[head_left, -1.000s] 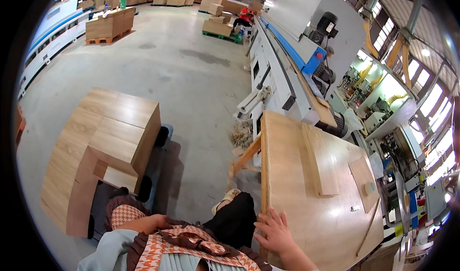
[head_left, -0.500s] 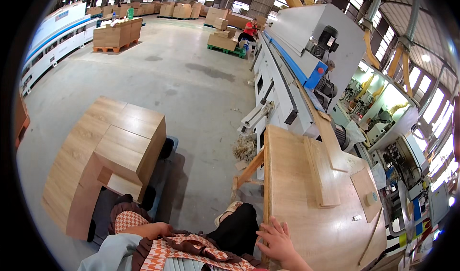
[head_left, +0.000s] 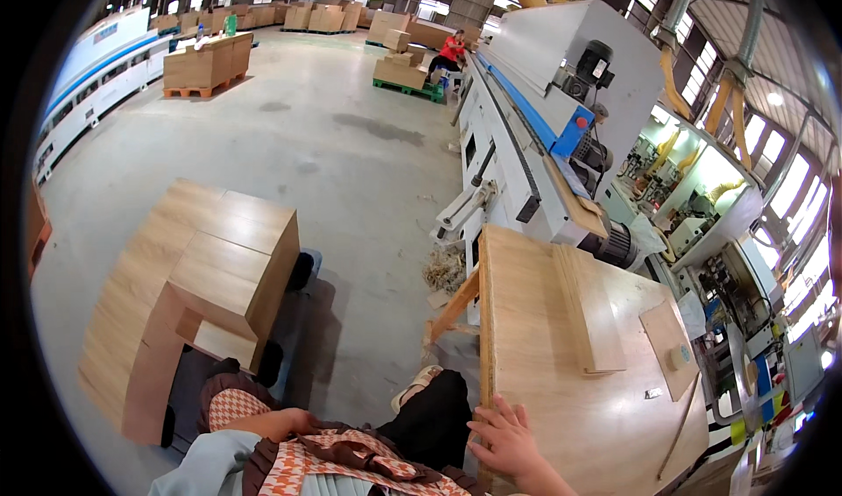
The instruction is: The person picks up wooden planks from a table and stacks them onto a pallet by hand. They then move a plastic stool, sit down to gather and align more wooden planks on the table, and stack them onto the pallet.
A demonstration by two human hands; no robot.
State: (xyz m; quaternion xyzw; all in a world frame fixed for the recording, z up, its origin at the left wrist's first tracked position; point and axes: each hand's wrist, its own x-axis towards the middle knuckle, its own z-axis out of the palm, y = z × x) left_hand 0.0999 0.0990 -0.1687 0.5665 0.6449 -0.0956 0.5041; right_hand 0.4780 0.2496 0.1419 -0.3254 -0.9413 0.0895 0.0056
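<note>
My right hand (head_left: 507, 436) lies on the near left edge of a wood-topped table (head_left: 535, 321), open with its fingers spread and nothing in it. My left hand (head_left: 300, 421) rests in my lap against a checked apron (head_left: 307, 468); its fingers are mostly hidden. Ahead of my right hand, a narrow stack of wood boards (head_left: 589, 316) lies lengthwise on the table. Farther right are a flat wood piece (head_left: 662, 342) with a roll of tape (head_left: 680, 356) on it, a small shiny piece (head_left: 653, 393) and a thin wood strip (head_left: 680, 426).
A long white-and-blue machine (head_left: 517, 145) runs away beyond the table, a board end (head_left: 581, 208) on its bed. To my left, wood-grain panels (head_left: 202, 250) are stacked on a blue base (head_left: 303, 321). A person in red (head_left: 452, 50) sits far off near boxes on a green pallet (head_left: 408, 88).
The long board that reached from the machine over the table no longer lies there. My view has shifted slightly. Both hands stay in place.
</note>
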